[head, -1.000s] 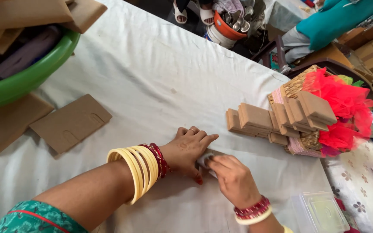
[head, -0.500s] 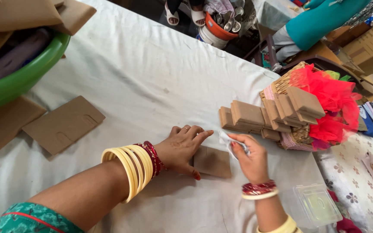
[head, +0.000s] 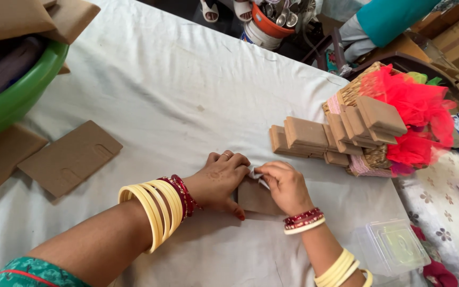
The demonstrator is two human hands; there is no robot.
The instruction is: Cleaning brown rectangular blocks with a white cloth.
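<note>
Since half a second ago the right hand (head: 287, 186) has come back down from beside the stack to meet the left hand (head: 220, 179) over the brown card (head: 255, 198), which lies flat on the white cloth (head: 176, 95) where it was. Left fingers are spread and pressed flat on the card's near-left edge, holding it down. Right fingers are curled narrow, pinching a small white slip (head: 256, 174) at the card's top edge; it may be a paper backing, though the view is too small to be sure.

Just beyond the hands stands a stack of brown cards (head: 306, 135), leaning against a wicker basket (head: 353, 94) with red netting (head: 418, 114). Well to the left lies a flat cardboard sheet (head: 70, 157) beside a green tub (head: 14, 101). Near the right forearm sits a clear plastic box (head: 394, 247).
</note>
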